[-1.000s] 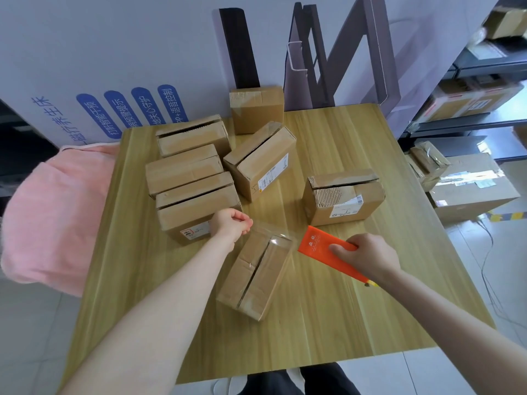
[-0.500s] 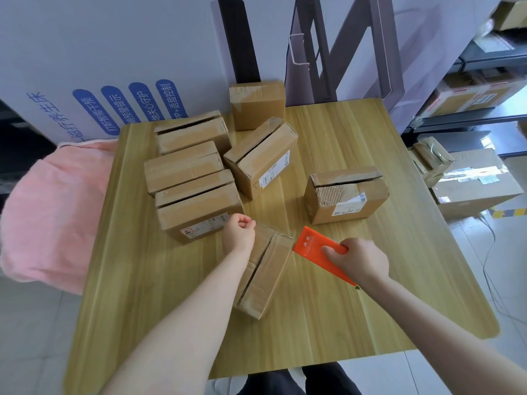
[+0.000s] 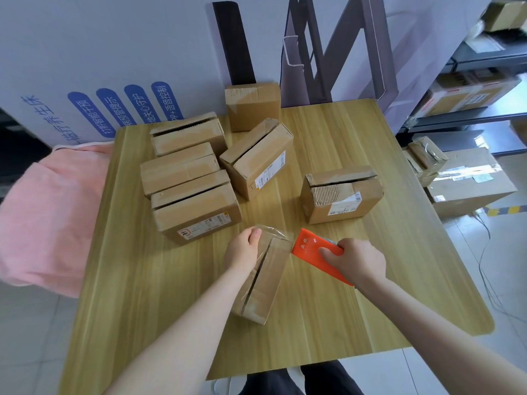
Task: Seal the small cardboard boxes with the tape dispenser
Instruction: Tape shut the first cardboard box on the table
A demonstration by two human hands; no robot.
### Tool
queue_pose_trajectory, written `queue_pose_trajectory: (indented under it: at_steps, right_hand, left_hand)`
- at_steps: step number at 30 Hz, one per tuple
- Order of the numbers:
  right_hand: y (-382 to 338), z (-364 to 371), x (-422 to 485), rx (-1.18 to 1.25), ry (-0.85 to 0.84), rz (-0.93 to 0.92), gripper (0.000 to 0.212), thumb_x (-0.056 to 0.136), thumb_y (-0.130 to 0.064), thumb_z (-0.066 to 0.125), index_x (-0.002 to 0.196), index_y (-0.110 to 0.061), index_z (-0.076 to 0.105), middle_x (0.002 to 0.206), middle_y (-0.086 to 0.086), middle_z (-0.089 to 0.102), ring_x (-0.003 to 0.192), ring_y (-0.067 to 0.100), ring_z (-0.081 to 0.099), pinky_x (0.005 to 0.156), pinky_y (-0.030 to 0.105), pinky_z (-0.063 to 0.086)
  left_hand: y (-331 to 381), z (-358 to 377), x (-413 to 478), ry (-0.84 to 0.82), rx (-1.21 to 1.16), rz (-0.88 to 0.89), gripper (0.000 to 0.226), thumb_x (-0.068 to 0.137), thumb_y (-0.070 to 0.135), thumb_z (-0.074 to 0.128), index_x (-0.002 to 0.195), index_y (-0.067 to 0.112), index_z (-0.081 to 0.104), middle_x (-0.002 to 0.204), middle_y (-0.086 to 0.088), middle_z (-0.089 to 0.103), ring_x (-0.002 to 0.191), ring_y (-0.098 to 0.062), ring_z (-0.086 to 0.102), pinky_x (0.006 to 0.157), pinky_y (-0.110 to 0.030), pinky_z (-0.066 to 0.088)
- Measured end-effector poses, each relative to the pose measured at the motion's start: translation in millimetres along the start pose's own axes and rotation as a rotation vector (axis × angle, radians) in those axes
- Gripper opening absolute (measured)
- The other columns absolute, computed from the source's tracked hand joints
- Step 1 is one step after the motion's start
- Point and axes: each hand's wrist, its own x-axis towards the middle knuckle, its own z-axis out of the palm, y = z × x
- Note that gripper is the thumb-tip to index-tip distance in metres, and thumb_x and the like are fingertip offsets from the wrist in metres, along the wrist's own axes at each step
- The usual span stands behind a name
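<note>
Altogether seven small brown cardboard boxes sit on the pale wood-grain surface (image 3: 328, 317). Nearest the person lies the small brown cardboard box being sealed (image 3: 263, 283), set at a slant with its long side running away from the camera; a strip of clear tape (image 3: 273, 233) runs along its top seam and curls over the far end. The left hand (image 3: 242, 249) rests on that far end, fingers bent over the top edge and pressing on the tape. The right hand (image 3: 353, 259) is clamped around the orange plastic tape dispenser (image 3: 309, 248), whose front edge sits just beside the far right corner of the same box; whether it touches the cardboard cannot be told. The two hands are apart, one on each side of the box. Three more boxes form a stack-like row (image 3: 185, 172) on the left of the surface, touching one another; the nearest of them carries a white label on its front. A fifth box (image 3: 258, 158) lies tilted in the middle, a sixth (image 3: 252, 105) stands at the far edge against the white panel with blue printed characters (image 3: 119, 109), and a seventh, with torn corrugated front and open top flap (image 3: 342, 193), stands to the right. One pink cloth (image 3: 48, 223) hangs off the left of the surface. Further cartons (image 3: 467, 183) lie on the floor to the right.
</note>
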Motion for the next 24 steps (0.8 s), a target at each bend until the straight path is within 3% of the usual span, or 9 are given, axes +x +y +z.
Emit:
queue_pose_trajectory:
  at_steps: [9,15,20,24]
  right_hand:
    - [-40,-26,5,-0.228,0.045,-0.136,0.035,0.09,-0.051,0.049,0.077,-0.018,0.05,0.077,-0.002,0.053,0.084,0.024,0.062,0.063,0.027,0.036]
    - [-61,-5,14,-0.338,-0.006,-0.21,0.027,0.092,-0.038,0.049,0.093,-0.018,0.067,0.097,0.001,0.069,0.093,0.024,0.065,0.063,0.026,0.034]
    - [-33,-1,20,-0.088,-0.023,0.03,0.042,0.089,-0.055,0.049,0.079,-0.016,0.06,0.078,0.0,0.063,0.077,0.024,0.06,0.063,0.027,0.038]
    - [-18,-20,7,0.297,0.118,0.179,0.053,0.085,-0.059,0.05,0.069,-0.011,0.064,0.06,0.001,0.06,0.06,0.024,0.06,0.056,0.027,0.043]
  left_hand:
    - [1,4,-5,0.042,-0.031,-0.104,0.047,0.104,0.04,0.027,0.133,0.013,0.052,0.125,-0.006,0.062,0.114,-0.024,0.056,0.081,-0.024,0.038]
    - [2,9,-12,0.086,-0.097,-0.141,0.047,0.103,0.04,0.028,0.129,0.012,0.055,0.123,-0.005,0.062,0.114,-0.024,0.057,0.081,-0.025,0.039]
    - [3,14,-13,0.121,-0.166,-0.2,0.045,0.103,0.041,0.028,0.123,0.013,0.058,0.115,-0.004,0.065,0.106,-0.022,0.059,0.079,-0.027,0.043]
    - [8,26,-16,0.191,-0.317,-0.338,0.048,0.101,0.047,0.026,0.119,0.015,0.057,0.107,-0.005,0.065,0.09,-0.029,0.063,0.082,-0.038,0.052]
